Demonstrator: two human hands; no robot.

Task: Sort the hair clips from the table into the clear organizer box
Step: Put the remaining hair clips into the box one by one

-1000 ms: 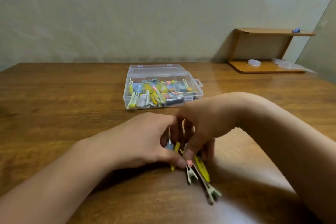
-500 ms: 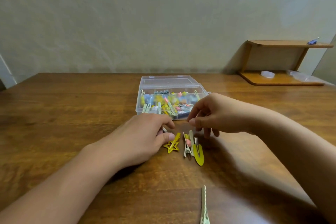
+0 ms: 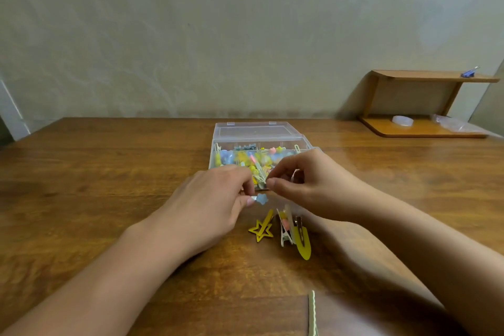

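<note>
Fingers of the left hand pinched a blue star clip, likely for boxing; right hand curled beside it, its hold unclear; 3 clips lay below both

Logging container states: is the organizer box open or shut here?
Open: the clear organizer box has its lid laid back behind it, clips exposed inside.

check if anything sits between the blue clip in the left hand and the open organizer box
Nothing visible blocks it. The left hand pinches the blue star clip just short of the organizer box, whose lid is open; the right hand hovers beside.
</note>
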